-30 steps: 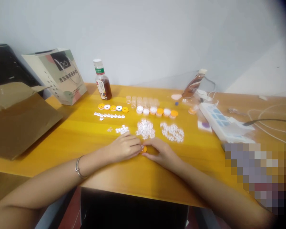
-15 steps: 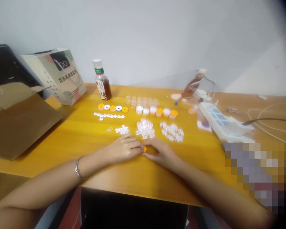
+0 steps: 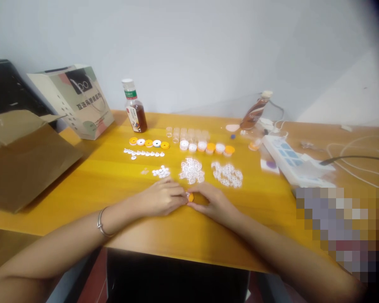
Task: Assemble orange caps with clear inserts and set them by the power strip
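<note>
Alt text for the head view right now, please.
A person's left hand and right hand hold a small orange piece between them at a yellow wooden table. Beyond are piles of small white pieces, rows of round orange and white caps, and clear cylindrical cups.

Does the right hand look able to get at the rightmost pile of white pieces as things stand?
Probably yes: the rightmost pile lies just beyond the right hand, with nothing visible standing in between. That hand has thumb and finger on a small orange piece, though, which may need releasing first.

Soft light falls fairly evenly — fine detail is blurred, the right corners black
</note>
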Tool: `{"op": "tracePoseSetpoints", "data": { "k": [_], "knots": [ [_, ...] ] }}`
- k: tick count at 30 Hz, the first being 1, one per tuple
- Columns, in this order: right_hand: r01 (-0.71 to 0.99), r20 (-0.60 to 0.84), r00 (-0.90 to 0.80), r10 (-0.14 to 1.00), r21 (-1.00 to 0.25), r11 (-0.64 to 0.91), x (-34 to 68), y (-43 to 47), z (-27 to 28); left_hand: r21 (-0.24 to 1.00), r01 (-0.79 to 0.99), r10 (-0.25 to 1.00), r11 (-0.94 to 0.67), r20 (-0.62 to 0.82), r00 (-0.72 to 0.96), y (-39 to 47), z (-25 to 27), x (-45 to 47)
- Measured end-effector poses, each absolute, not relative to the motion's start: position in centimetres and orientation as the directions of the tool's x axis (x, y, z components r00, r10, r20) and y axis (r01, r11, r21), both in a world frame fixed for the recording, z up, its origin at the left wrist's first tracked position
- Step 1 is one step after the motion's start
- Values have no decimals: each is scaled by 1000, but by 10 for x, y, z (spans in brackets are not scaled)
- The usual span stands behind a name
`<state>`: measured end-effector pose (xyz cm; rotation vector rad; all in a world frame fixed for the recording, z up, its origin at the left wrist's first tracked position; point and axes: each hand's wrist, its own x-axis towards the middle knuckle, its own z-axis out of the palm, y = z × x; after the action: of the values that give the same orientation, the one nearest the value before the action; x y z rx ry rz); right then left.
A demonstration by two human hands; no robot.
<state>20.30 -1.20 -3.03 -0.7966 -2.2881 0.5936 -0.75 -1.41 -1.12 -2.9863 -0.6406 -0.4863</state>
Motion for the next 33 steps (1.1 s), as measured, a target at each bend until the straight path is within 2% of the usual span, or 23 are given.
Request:
{"op": "tracePoseSetpoints", "data": {
  "k": [3, 6, 10, 19, 26, 29, 33],
  "knots": [
    [376, 424, -608, 671, -591, 714, 203, -12, -30, 160, 396, 427, -904, 356, 831, -11, -11, -10],
    [379, 416, -613, 672, -591, 712, 203, -12, -31, 305, 436, 529, -847, 391, 753, -8, -13, -9],
    [404, 398, -602, 692, -596, 695, 202, -13, -30, 391, 474, 602, -789, 341, 722, -8, -16, -3],
    [418, 383, -593, 708, -604, 678, 201, -13, -29, 468, 511, 676, -721, 314, 666, -11, -21, 6],
    [414, 370, -585, 721, -629, 659, 202, -12, -30, 405, 535, 664, -741, 321, 676, -13, -17, 5],
    [377, 371, -566, 736, -678, 631, 201, -12, -30, 385, 537, 656, -750, 334, 677, -13, -14, 4],
    [217, 290, -571, 768, -849, 482, 200, -12, -30, 357, 547, 652, -757, 365, 664, -15, -8, 4]
  ]
}}
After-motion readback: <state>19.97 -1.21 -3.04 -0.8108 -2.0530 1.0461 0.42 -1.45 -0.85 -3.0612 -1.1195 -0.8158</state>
